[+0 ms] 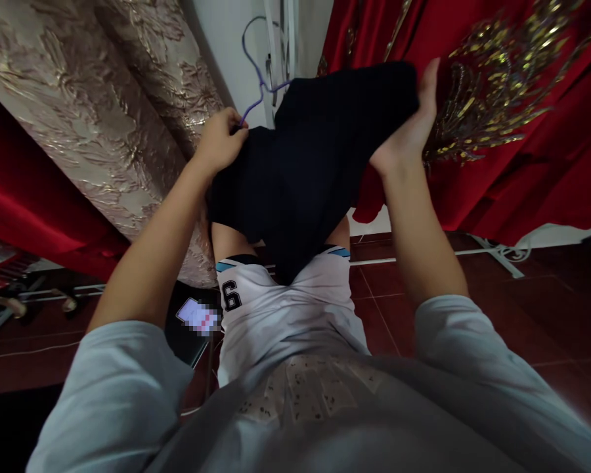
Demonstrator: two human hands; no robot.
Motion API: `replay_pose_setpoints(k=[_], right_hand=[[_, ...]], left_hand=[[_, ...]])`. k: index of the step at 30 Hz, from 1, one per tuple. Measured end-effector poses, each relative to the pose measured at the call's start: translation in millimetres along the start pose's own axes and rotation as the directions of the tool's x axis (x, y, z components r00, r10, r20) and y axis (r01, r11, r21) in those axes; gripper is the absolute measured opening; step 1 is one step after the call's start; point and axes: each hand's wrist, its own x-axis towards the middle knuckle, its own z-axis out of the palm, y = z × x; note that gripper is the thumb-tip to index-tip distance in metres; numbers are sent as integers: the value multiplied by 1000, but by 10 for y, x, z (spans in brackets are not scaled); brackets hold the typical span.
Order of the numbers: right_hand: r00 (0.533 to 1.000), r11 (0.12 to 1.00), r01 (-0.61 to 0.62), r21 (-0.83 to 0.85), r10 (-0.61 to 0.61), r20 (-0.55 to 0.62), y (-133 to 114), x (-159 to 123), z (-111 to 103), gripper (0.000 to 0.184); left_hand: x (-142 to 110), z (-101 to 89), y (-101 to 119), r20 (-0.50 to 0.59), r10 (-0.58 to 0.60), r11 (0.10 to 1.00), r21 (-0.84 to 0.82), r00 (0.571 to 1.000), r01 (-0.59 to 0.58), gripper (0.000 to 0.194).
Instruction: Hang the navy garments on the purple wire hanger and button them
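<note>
A dark navy, nearly black garment (305,157) is stretched between my hands above my lap, its lower point hanging between my thighs. Its exact kind is unclear. A thin purple hanger (254,102) sits at its upper left, hook upward, partly hidden by the cloth. My left hand (222,139) is closed around the hanger's left arm and the garment's edge. On the other side, my right hand (412,128) holds up the garment's right end; one digit points up straight, and the cloth covers the other fingers.
Red drapery with gold sequins (497,85) hangs close on the right. Textured beige fabric (123,105) hangs at left. A white rack base (502,253) stands on the dark red tiled floor (389,309). A lit phone (192,312) lies by my left leg.
</note>
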Motion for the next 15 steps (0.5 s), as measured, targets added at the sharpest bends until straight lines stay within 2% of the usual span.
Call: replay_pose_setpoints(k=[2,3,5,6,8,9,10,12,14,15], right_hand=[[1000,988,-13,-154,16,18,-13,-103,174,95],[997,972,-10,-235,27,69,11,-196,254,98],[960,948,-4,-319,93,264,116,-422,381,96],[917,944,2,-329,129,377,189,-534,432,90],[836,936,60,-347,143,530,352,-713,536,67],[823,919,123,-374,116,556,434,-772,600,58],[828,889,199,-411,71,556,513,-810,675,58],[859,810,325,-487,-38,510,657,-836,839,82],[883,769,350,-536,-79,464,780,-829,963,94],[894,767,333,-549,-70,443,831,-824,981,89]], left_hand=[[71,43,-135,-33,42,995,-90,999,-45,15],[81,41,-194,-44,60,988,-142,997,-65,15],[28,6,-249,-49,95,968,-227,994,-104,18],[-37,-12,-227,-41,121,958,-256,992,-128,19],[-225,-18,-68,-32,204,934,-293,978,-204,17],[-332,4,65,-26,256,918,-308,966,-251,18],[-435,45,222,-17,307,899,-323,952,-296,21],[-596,168,555,29,386,865,-359,922,-351,30],[-667,303,817,130,415,848,-414,900,-331,35],[-673,355,889,198,418,840,-456,887,-294,34]])
